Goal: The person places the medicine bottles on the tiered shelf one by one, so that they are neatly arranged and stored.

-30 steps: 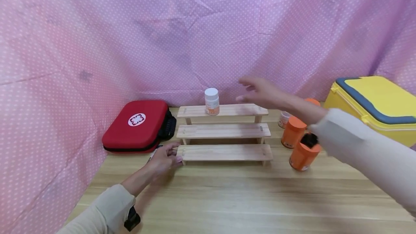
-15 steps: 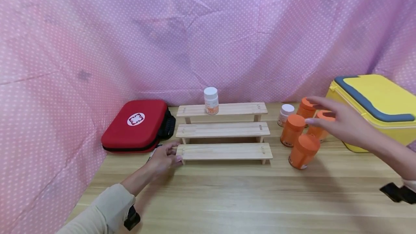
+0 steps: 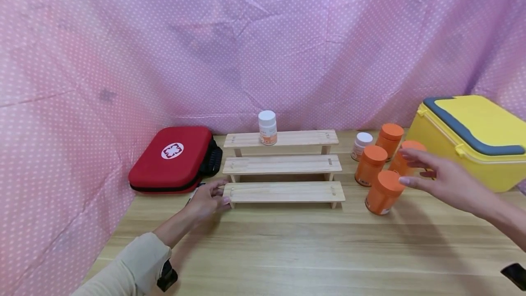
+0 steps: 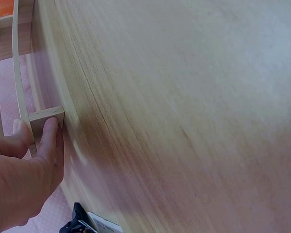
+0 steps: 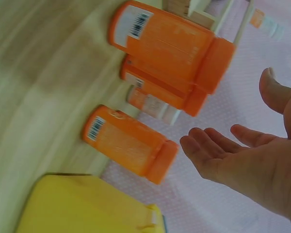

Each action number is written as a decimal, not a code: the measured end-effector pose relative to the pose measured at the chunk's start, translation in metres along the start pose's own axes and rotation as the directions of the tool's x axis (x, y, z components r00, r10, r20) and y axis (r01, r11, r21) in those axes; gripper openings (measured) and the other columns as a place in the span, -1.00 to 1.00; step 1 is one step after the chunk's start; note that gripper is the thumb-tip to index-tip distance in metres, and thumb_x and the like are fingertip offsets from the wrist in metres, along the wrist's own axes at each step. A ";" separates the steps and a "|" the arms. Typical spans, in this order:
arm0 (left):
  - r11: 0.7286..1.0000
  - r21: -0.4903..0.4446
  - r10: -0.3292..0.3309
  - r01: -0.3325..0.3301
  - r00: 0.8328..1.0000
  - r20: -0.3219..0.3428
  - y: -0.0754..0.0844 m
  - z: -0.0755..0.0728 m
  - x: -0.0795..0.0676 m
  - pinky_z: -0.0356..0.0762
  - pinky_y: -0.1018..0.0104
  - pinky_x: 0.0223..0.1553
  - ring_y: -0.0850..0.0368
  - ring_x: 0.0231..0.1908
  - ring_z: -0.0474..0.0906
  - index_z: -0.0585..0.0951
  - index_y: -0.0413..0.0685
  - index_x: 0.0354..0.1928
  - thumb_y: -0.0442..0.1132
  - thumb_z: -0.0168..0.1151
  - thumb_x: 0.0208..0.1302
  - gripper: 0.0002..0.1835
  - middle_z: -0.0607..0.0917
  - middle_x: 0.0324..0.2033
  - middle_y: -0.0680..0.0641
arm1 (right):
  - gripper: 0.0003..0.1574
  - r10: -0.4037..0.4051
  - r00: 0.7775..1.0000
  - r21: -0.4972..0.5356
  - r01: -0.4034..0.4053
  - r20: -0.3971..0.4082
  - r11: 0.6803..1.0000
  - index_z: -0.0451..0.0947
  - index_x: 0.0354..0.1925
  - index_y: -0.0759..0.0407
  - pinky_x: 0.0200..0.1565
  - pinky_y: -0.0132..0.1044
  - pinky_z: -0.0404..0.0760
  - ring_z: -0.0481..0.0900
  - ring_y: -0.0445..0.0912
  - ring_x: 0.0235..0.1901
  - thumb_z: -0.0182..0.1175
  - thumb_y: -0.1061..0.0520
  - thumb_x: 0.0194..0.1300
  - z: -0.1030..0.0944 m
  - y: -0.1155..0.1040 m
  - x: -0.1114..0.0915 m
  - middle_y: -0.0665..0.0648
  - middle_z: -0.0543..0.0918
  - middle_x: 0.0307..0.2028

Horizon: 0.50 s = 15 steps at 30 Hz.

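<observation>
A three-tier wooden step rack (image 3: pixel 283 192) stands mid-table. My left hand (image 3: pixel 203 202) pinches its lower left end; in the left wrist view the thumb lies at the board's edge and the fingers press the rack's leg (image 4: pixel 47 116). One white-capped pill bottle (image 3: pixel 268 129) stands upright on the top tier. Several orange bottles (image 3: pixel 384 193) cluster right of the rack, with a small white-capped bottle (image 3: pixel 361 146) behind them. Over the right side of this cluster hovers my right hand (image 3: pixel 448 181), fingers extended and holding nothing; it partly covers one orange bottle (image 3: pixel 399 163).
A red first-aid case (image 3: pixel 174 159) with a black handle lies left of the rack. At the right stands a yellow box (image 3: pixel 476 131) with a grey-edged lid. Pink dotted cloth (image 3: pixel 263 44) hangs behind the wooden table (image 3: pixel 287 245).
From above the top tier my right hand has swung right to the orange bottles, then slightly down and nearer. The left hand keeps its hold on the rack.
</observation>
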<state>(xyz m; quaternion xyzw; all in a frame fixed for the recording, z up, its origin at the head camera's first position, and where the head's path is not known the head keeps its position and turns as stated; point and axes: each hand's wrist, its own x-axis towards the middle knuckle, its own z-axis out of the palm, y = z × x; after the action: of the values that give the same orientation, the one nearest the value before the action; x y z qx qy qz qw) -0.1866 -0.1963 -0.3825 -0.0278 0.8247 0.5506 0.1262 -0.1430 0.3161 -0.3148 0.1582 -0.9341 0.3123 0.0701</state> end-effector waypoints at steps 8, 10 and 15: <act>0.999 -0.028 0.045 -0.045 0.999 0.015 -0.001 -0.001 -0.001 0.66 0.18 -0.09 0.02 -0.16 0.58 0.37 -0.34 0.27 -0.62 0.14 0.20 -0.45 0.59 -0.08 -0.34 | -0.22 -0.023 0.998 0.072 0.019 0.053 0.997 0.35 0.28 0.28 -0.17 -0.64 0.54 0.42 -0.57 -0.09 0.39 0.15 0.15 0.018 0.011 -0.005 0.23 0.56 0.07; 0.997 -0.049 0.069 -0.068 0.997 0.024 -0.002 -0.001 -0.001 0.66 0.17 -0.08 0.03 -0.17 0.59 0.36 -0.39 0.26 -0.63 0.14 0.20 -0.45 0.60 -0.09 -0.35 | -0.21 -0.018 0.997 0.088 0.012 0.071 0.996 0.34 0.29 0.29 -0.17 -0.62 0.56 0.41 -0.58 -0.09 0.39 0.14 0.15 0.021 0.012 -0.005 0.26 0.56 0.08; 0.995 -0.065 0.082 -0.080 0.996 0.029 -0.004 0.000 -0.001 0.65 0.15 -0.07 0.03 -0.18 0.60 0.35 -0.42 0.26 -0.64 0.14 0.19 -0.45 0.60 -0.09 -0.36 | -0.19 0.001 0.995 0.103 -0.011 0.096 0.995 0.32 0.31 0.33 -0.17 -0.58 0.58 0.38 -0.61 -0.11 0.37 0.10 0.18 0.026 0.011 -0.005 0.36 0.54 0.09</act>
<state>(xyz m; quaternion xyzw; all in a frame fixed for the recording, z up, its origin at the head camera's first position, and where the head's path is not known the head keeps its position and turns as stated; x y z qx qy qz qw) -0.1848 -0.1982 -0.3853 0.0104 0.8052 0.5815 0.1157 -0.1429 0.3099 -0.3434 0.1734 -0.9195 0.3525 0.0158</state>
